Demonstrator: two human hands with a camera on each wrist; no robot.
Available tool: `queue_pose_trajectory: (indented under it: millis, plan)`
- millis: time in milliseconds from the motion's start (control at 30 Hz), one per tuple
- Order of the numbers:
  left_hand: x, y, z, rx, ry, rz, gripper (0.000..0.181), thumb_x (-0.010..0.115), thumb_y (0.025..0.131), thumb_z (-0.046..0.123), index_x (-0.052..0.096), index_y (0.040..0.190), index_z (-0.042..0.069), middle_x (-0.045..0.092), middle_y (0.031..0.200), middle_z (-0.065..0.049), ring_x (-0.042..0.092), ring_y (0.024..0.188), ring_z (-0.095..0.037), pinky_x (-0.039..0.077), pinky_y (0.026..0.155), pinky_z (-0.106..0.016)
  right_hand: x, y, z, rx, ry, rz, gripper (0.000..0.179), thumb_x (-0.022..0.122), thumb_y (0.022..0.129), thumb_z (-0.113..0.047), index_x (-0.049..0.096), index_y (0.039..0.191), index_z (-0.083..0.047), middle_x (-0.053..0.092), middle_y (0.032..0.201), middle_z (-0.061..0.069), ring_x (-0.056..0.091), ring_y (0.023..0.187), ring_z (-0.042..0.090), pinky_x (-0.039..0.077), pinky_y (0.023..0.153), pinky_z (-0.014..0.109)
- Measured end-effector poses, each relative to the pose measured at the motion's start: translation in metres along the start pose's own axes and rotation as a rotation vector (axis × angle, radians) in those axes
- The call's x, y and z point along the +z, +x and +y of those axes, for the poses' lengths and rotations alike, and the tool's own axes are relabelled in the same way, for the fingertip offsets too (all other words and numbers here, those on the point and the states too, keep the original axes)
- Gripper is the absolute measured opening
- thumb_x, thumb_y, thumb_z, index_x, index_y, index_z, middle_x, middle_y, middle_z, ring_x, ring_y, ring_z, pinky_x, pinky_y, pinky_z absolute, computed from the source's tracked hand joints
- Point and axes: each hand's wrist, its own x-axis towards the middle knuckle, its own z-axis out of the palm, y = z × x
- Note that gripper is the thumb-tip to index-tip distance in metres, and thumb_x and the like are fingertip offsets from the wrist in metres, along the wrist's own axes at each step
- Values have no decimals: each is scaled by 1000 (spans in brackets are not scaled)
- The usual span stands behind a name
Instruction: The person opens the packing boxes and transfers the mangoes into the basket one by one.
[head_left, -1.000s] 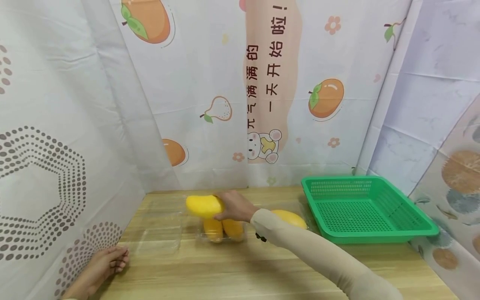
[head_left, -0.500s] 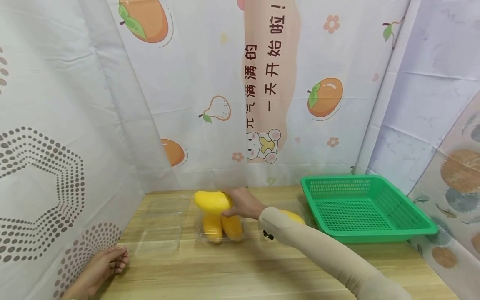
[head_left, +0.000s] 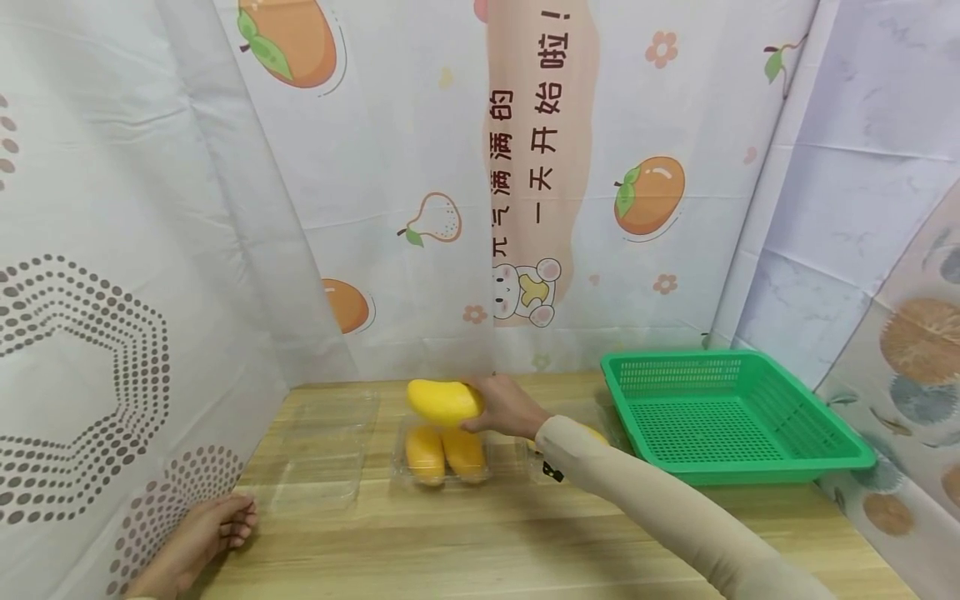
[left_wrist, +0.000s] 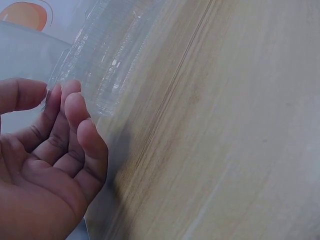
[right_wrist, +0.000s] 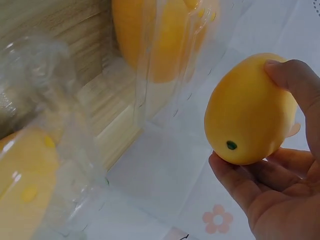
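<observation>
My right hand [head_left: 510, 407] grips a yellow mango [head_left: 445, 402] and holds it up near the back of the table. Below it, a clear plastic box [head_left: 401, 468] contains two mangoes [head_left: 425, 460] lying side by side. Seen from the right wrist, the thumb and fingers pinch the mango [right_wrist: 245, 112] from both sides, its small green stem spot showing. At the table's left edge my left hand [head_left: 206, 531] hangs with fingers loosely curled around nothing. A clear plastic container [left_wrist: 117, 60] lies just beyond its fingertips in the left wrist view.
Clear plastic containers [head_left: 318, 483] lie on the left of the wooden table [head_left: 420, 542]. Another mango [head_left: 596, 433] shows partly behind the right sleeve, in clear plastic. A green basket [head_left: 757, 477] stands at the right. Printed curtains [head_left: 360, 167] close off the back and sides.
My right hand has carried the mango a little to the right and slightly upward, uncovering more of the two mangoes in the box. The left hand has stayed put.
</observation>
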Motion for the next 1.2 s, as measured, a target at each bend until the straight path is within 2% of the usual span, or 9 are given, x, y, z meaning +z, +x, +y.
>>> queue_pose_trajectory:
  millis: [200,533,833,1200]
  plan:
    - [1,1,0,1,-13,10,31,47,109,23,65,100,0,68,88,-5,62,79,-18,55,71,-33,-4,-5,7,15,9,0,67,89,81,-32,62,137,-5,70,112,2,58,89,14,51,80,32]
    - [0,5,-1,13,-11,-10,31,48,109,24,66,99,1,68,88,-4,63,77,-18,54,70,-33,-13,-13,16,9,32,15,65,89,81,-26,63,137,-6,70,107,1,58,83,14,51,76,32]
    - [-1,4,-1,-4,-11,13,30,51,107,25,67,98,2,69,87,-5,64,78,-19,55,70,-35,-18,-24,28,4,41,45,64,89,81,-26,64,136,-5,71,115,2,60,87,13,53,78,33]
    - [0,4,0,-13,-20,-9,30,50,108,24,67,95,3,69,86,-4,63,77,-18,54,70,-34,-27,-33,37,71,33,72,62,90,80,-31,66,132,-7,71,107,0,59,82,13,51,76,33]
